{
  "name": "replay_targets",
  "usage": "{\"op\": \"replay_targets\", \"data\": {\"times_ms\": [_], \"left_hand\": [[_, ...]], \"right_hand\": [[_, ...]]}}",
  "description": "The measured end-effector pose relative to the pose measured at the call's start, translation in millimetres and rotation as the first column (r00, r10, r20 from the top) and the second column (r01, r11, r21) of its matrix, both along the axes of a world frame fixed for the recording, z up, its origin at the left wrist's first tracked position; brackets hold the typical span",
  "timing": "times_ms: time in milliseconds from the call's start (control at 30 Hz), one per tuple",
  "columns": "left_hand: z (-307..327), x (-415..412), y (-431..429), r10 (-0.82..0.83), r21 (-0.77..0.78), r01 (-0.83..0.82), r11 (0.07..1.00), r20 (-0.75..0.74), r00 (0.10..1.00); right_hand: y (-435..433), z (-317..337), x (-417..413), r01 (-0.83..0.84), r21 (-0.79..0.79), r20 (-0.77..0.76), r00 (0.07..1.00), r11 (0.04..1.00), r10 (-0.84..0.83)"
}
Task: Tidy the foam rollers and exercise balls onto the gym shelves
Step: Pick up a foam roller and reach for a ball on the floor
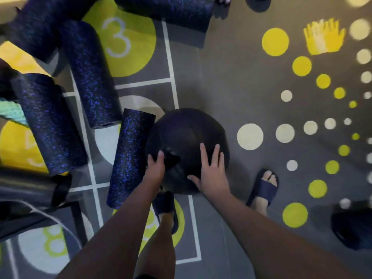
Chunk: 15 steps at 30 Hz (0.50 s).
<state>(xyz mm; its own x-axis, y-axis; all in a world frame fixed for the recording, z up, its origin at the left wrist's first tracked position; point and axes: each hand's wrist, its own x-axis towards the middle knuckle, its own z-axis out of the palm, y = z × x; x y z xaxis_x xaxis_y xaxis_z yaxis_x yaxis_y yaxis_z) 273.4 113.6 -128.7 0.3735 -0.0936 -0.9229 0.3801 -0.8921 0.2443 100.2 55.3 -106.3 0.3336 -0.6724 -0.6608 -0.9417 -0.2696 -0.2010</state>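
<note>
Head view: ball [187, 133] just beside roller [130, 158]; floor [231, 87] rightward.

Single head-worn view, steeply downward (wide-angle), close over the hands [189, 168] and floor [241, 81].

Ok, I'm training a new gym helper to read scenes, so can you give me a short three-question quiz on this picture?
1. True or false: the left hand and the right hand both rest on the black ball.
2. The speckled foam roller nearest the ball lies: A on the person's left, B on the person's right, C on top of it.
3. Fill in: the numbered yellow circle farthest ahead reads ___.
Key: 1 true; 2 A; 3 3.
</note>
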Motion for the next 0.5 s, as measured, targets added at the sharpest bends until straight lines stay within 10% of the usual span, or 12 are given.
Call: {"op": "replay_targets", "data": {"times_ms": [167, 400, 500], "left_hand": [[24.5, -51.1, -63.0, -0.063, 0.112, 0.052, 0.992, 0.093, 0.994], [76.3, -165.1, -175.0, -0.570, -0.073, 0.610, 0.789, 0.287, 0.770], [89.9, -230.0, -245.3, -0.540, -0.379, 0.483, 0.789, -0.055, 0.840]], "right_hand": [[-44.1, -11.1, -48.8, 0.157, 0.159, 0.157, 0.971, 0.975, -0.182], [-148.7, 4.6, -209.1, 0.831, 0.060, 0.047, 0.551, 0.553, -0.833], [-171.3, 18.8, -264.7, 0.779, 0.130, 0.041, 0.614, 0.613, -0.788]]}}
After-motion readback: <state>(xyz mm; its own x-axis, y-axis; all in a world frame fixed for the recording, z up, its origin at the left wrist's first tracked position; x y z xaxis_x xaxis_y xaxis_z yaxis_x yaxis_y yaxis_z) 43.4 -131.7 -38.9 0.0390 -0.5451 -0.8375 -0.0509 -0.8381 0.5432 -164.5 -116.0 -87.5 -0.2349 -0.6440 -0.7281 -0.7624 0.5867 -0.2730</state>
